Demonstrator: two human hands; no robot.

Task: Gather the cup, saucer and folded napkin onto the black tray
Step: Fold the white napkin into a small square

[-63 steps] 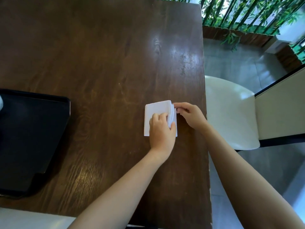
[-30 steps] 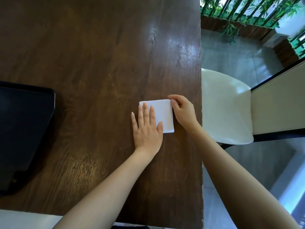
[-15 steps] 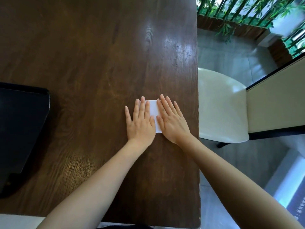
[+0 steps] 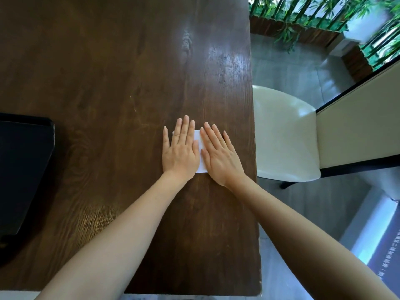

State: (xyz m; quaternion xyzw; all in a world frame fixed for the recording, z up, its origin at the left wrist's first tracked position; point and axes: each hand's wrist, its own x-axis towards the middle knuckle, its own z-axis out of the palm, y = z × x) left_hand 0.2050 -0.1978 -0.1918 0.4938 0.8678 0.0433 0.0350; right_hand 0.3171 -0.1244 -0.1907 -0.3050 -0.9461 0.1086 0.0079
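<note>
A white folded napkin (image 4: 200, 161) lies flat on the dark wooden table (image 4: 121, 83), near its right edge. My left hand (image 4: 180, 150) rests palm down on the napkin's left part, fingers spread. My right hand (image 4: 219, 154) lies flat on its right part. Only a narrow strip of napkin shows between the two hands. The black tray (image 4: 23, 174) sits at the left edge of the view, partly cut off. No cup or saucer is in view.
A cream chair seat (image 4: 283, 137) stands just beyond the table's right edge, its back (image 4: 357, 126) further right. Grey floor and a planter with green bamboo (image 4: 313, 20) lie at the upper right.
My right hand left the napkin's right edge and came down flat on it beside my left hand. The view drifted right, so less of the tray shows.
</note>
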